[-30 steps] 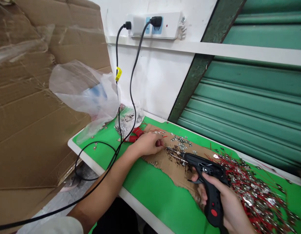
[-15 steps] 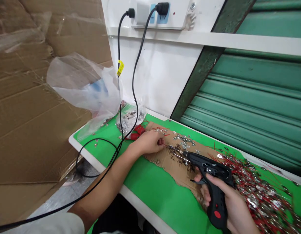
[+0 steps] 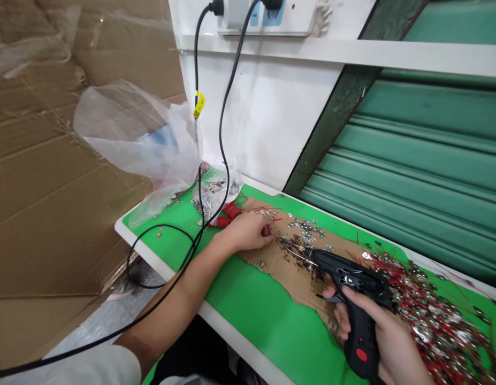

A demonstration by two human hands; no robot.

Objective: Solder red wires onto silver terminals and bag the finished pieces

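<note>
My right hand (image 3: 376,326) is wrapped round the handle of a black soldering gun (image 3: 352,283), with its tip and a thin solder wire pointing left over a scorched brown cardboard sheet (image 3: 288,283). Close to that tip, my left hand (image 3: 253,231) is closed in a pinch just above the cardboard. What its fingers hold is too small to make out. Behind the tip lie loose small metal discs (image 3: 307,227). To the right spreads a heap of discs with red wires (image 3: 436,321). Bundles of red wire (image 3: 227,214) lie behind my left hand.
The green tabletop (image 3: 264,315) has a white edge. Black power cables (image 3: 197,235) hang from a wall socket (image 3: 267,18) and cross my left forearm. Clear plastic bags (image 3: 218,195) stand at the back left, beside large cardboard (image 3: 71,214). A green shutter (image 3: 412,149) rises behind.
The whole view has shifted slightly. Both hands stay nearly in place, with the soldering gun's tip still close to my left fingers.
</note>
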